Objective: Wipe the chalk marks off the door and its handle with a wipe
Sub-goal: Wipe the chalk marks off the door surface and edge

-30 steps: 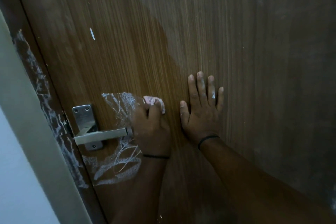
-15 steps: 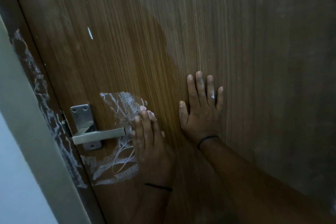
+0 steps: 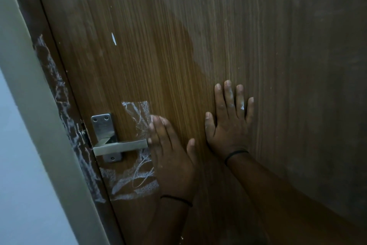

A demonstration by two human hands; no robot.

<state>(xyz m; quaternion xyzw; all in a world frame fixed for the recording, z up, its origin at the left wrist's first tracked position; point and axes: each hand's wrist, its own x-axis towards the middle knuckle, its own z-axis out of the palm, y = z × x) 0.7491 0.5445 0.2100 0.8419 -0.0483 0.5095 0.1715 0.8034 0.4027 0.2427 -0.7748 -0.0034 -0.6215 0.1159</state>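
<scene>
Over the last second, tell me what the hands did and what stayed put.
The left hand went from gripping the wipe in a fist, wipe showing above, to lying flat on the door beside the handle, wipe now hidden. The right hand stayed flat; the chalk marks remain.

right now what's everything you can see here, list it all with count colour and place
door: one, brown wood grain, fills most of the view
handle: one, silver metal lever on a plate, lower left of the door
chalk marks: white scribbles, above and below the lever beside the left hand
chalk on door edge: white smears, running down the dark strip left of the handle
small white mark: one, on the door above the handle
door frame: one, pale grey-green, far left
wipe: not visible; may be under the left hand
wristbands: two, black, one on each wrist
left hand: flat on the door, fingers straight, next to the lever's tip
right hand: flat on the door, fingers spread, chalk flecks on them
</scene>
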